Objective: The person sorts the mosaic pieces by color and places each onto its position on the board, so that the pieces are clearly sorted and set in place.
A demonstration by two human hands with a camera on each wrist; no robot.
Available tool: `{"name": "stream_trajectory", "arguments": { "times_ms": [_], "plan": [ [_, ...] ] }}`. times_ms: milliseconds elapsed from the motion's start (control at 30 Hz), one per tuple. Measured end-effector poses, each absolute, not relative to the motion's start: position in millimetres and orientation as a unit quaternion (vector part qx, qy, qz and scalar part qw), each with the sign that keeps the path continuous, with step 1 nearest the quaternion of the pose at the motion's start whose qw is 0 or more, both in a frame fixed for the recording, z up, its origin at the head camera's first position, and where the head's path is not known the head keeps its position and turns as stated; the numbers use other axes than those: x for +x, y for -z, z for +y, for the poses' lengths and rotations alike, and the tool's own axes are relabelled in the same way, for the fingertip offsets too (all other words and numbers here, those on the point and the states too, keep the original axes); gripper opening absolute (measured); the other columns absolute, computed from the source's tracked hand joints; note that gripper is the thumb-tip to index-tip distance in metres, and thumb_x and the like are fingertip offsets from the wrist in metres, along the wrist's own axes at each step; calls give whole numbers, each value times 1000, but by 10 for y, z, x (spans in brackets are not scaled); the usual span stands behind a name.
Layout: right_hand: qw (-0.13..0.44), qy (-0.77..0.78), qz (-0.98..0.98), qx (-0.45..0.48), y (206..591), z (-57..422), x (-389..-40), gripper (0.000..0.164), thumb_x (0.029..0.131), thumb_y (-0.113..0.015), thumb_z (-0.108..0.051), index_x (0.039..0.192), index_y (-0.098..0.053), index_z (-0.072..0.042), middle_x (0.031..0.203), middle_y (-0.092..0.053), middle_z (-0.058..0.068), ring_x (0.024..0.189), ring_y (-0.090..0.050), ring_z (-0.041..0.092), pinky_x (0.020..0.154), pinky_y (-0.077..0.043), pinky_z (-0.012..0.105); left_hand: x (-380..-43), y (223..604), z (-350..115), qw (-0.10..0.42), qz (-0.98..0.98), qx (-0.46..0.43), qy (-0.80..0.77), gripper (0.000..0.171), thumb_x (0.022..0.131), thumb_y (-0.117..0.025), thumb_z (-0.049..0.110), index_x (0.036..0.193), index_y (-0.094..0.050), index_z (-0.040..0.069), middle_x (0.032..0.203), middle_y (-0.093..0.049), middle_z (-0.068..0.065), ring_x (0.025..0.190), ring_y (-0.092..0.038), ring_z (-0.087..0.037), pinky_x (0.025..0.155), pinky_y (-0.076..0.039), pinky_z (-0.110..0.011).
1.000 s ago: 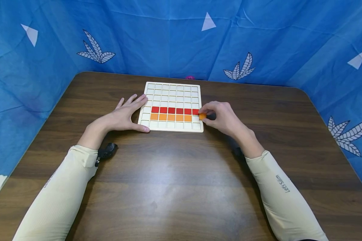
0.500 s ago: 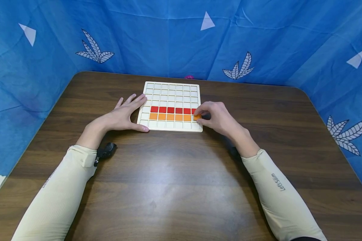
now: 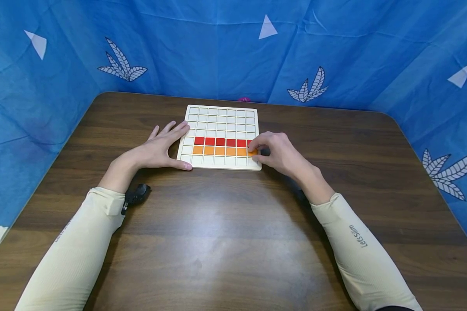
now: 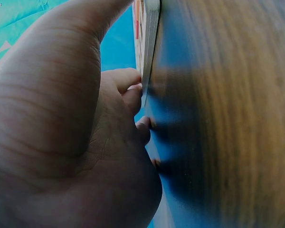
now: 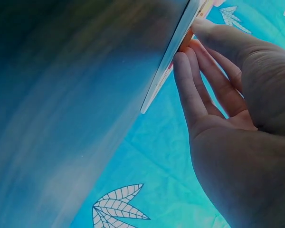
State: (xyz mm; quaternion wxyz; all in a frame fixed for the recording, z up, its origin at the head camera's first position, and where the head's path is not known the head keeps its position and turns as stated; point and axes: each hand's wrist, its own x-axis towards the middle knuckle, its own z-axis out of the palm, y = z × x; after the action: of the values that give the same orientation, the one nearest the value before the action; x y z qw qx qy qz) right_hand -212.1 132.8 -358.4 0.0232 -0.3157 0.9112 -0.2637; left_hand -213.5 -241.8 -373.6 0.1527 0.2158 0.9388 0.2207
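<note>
A white square board [image 3: 222, 163] with a raised grid lies at the back of the table. A row of red tiles [image 3: 220, 141] crosses its lower part, with a row of orange tiles [image 3: 219, 150] just in front of it. At the right end of the orange row, the thumb and fingers of my right hand [image 3: 277, 149] pinch an orange tile [image 5: 185, 41] at its cell. My left hand [image 3: 155, 151] spreads along the board's left side, its index fingertip and thumb tip on the rim.
The board stands on a brown wooden table [image 3: 218, 242] with rounded far corners. Blue cloth [image 3: 218, 52] printed with leaves and triangles hangs behind and beside it. A black wrist camera [image 3: 138, 194] sits under the left wrist.
The right hand has carried the orange tile leftward from the board's right edge and lowered it at the end of the orange row. The left hand has stayed in place.
</note>
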Motion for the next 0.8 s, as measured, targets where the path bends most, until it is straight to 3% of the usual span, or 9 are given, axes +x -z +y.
{"name": "stream_trajectory", "arguments": {
  "times_ms": [800],
  "plan": [
    [8,234,913,-333,3569,1183,-2061,18,90,-85,-16,107,-80,-11,105,-77,3,96,-61,23,89,-54,36,-2122,3724,-2420,150,939,218,-220,123,82,-84,62,171,-14,14,179,-5,-5,165,6,-37,127,9,-68]
  ]
}}
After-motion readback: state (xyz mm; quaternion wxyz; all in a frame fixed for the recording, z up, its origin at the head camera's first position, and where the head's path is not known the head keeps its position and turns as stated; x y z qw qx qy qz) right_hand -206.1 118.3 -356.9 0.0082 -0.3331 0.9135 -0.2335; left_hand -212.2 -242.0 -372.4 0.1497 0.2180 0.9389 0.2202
